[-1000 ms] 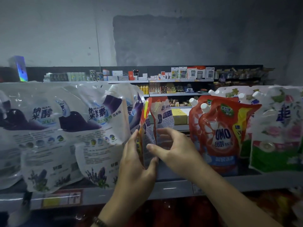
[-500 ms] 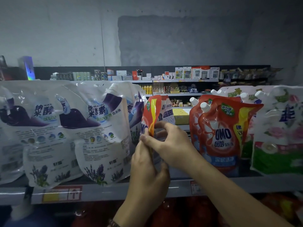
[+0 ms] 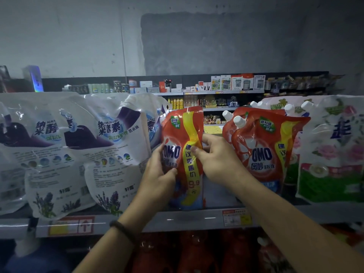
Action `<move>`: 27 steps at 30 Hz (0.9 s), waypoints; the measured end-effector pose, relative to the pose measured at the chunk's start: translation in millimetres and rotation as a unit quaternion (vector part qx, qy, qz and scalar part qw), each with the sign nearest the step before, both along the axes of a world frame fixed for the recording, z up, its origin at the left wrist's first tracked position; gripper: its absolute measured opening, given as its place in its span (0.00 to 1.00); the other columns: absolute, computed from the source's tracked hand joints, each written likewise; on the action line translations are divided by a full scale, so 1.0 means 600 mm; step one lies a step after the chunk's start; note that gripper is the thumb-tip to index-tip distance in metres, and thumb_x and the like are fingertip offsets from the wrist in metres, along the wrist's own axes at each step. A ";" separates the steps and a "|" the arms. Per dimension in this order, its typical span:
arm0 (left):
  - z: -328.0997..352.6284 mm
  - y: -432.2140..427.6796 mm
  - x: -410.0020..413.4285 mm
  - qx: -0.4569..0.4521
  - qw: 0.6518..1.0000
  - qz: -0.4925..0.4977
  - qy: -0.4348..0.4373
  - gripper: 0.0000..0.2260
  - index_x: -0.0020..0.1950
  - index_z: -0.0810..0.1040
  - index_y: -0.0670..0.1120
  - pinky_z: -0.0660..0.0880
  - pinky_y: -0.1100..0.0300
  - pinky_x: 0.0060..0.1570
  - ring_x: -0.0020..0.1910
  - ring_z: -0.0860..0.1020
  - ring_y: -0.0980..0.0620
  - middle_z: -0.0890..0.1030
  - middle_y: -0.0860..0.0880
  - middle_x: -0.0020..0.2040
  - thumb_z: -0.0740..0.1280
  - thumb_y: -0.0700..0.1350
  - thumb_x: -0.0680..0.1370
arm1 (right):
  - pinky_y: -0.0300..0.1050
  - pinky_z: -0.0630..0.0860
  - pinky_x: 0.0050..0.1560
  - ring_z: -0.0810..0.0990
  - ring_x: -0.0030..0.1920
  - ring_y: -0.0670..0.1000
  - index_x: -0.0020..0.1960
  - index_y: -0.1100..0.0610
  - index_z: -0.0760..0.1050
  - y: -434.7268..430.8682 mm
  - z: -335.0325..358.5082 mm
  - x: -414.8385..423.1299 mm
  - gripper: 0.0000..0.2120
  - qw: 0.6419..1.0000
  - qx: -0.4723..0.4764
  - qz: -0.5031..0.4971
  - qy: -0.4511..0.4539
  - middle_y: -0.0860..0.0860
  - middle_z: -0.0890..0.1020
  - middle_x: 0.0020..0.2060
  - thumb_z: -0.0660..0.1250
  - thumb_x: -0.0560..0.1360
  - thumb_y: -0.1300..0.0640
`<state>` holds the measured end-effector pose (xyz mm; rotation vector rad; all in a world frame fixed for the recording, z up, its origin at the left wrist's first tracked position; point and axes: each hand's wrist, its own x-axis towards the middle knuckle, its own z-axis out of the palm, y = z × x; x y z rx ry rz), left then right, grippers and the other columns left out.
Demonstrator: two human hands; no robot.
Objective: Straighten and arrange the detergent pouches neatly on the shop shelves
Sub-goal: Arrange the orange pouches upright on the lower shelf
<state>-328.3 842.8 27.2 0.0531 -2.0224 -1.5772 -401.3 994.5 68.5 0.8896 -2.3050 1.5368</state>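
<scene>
A person is standing at the shelf [image 3: 177, 221] and holding a red OMO pouch [image 3: 182, 134] upright with both hands. The left hand [image 3: 157, 176] is gripping the pouch's left edge, its thumb lying on the printed front and its fingers going round behind. The right hand [image 3: 218, 160] is pinching the right edge, the thumb pressing on the yellow band and the fingers curling out of sight behind the pouch. A dark bracelet [image 3: 124, 231] is sitting on the left wrist.

The pouch is facing outward, its bottom resting at the front of the shelf. It is standing between the white lavender pouches [image 3: 110, 146] on its left, which it is touching or just overlapping, and two more red OMO pouches with white caps [image 3: 264, 152] on its right. A gap is showing between it and those, where the right hand is reaching in. Further right a white and green floral pouch [image 3: 332, 150] is leaning against the red ones.

A price label [image 3: 236, 216] is hanging on the shelf rim below the right hand, and a red arrow label [image 3: 72, 226] is sitting on the rim under the white pouches. Red bottles [image 3: 197, 253] are showing dimly on the level below. Across the aisle, far shelves [image 3: 226, 91] are carrying small boxed goods.
</scene>
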 end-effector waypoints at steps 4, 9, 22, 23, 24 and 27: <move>0.012 -0.003 -0.020 0.081 0.995 -0.050 -0.015 0.27 0.74 0.63 0.59 0.83 0.50 0.56 0.62 0.82 0.52 0.81 0.51 0.66 0.68 0.36 0.82 | 0.66 0.85 0.48 0.87 0.48 0.61 0.51 0.51 0.83 0.009 -0.003 -0.015 0.07 1.000 -0.013 -0.006 -0.015 0.52 0.88 0.47 0.67 0.84 0.58; 0.006 -0.011 -0.032 0.113 0.990 -0.067 -0.051 0.27 0.72 0.62 0.57 0.83 0.55 0.47 0.59 0.83 0.50 0.81 0.50 0.63 0.72 0.41 0.80 | 0.67 0.85 0.49 0.87 0.50 0.62 0.52 0.52 0.83 0.018 -0.010 -0.029 0.07 0.999 -0.033 -0.007 -0.028 0.52 0.88 0.46 0.67 0.84 0.58; -0.017 -0.015 -0.054 0.087 0.995 -0.032 -0.046 0.36 0.72 0.64 0.49 0.82 0.39 0.62 0.65 0.82 0.47 0.81 0.48 0.66 0.81 0.42 0.72 | 0.44 0.69 0.31 0.71 0.31 0.48 0.47 0.56 0.80 0.028 -0.003 -0.030 0.10 0.998 0.000 -0.068 -0.001 0.48 0.76 0.32 0.63 0.85 0.61; -0.020 -0.013 -0.053 0.076 0.996 -0.029 -0.039 0.34 0.70 0.65 0.49 0.82 0.40 0.61 0.64 0.82 0.48 0.82 0.49 0.65 0.82 0.43 0.72 | 0.43 0.67 0.31 0.71 0.31 0.48 0.46 0.56 0.78 0.031 -0.004 -0.028 0.10 0.997 0.010 -0.080 0.001 0.47 0.75 0.32 0.63 0.85 0.60; -0.023 -0.011 -0.053 0.066 0.997 -0.026 -0.034 0.34 0.69 0.65 0.50 0.83 0.41 0.61 0.63 0.83 0.49 0.82 0.49 0.65 0.82 0.45 0.72 | 0.43 0.67 0.32 0.72 0.32 0.49 0.46 0.57 0.77 0.034 -0.005 -0.028 0.10 0.995 0.021 -0.093 0.003 0.48 0.75 0.33 0.63 0.85 0.60; -0.026 0.000 -0.049 0.037 0.999 -0.022 -0.019 0.32 0.67 0.65 0.51 0.84 0.45 0.59 0.62 0.83 0.52 0.82 0.51 0.64 0.82 0.47 0.72 | 0.47 0.73 0.36 0.77 0.38 0.54 0.47 0.58 0.75 0.043 -0.005 -0.026 0.09 0.990 0.055 -0.133 0.008 0.53 0.79 0.40 0.62 0.86 0.58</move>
